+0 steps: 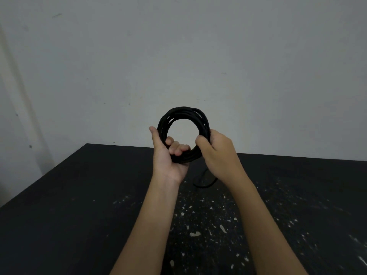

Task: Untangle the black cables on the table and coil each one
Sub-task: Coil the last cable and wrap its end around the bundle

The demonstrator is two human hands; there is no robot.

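Note:
A black cable wound into a round coil [183, 114] is held up above the far part of the table, in front of the wall. My left hand [168, 155] grips the coil's lower left side, fingers curled through the ring and thumb straight up. My right hand [216, 151] grips the coil's right side, fingers wrapped around the strands. Below the hands a loose black cable end [202, 184] hangs down and curves on the table; what it connects to is hidden by my right wrist.
The black table [79, 215] has white paint flecks across its middle and right. Its far edge runs just behind the hands, and its left edge slants toward the near left. A plain grey wall [178, 56] stands behind it.

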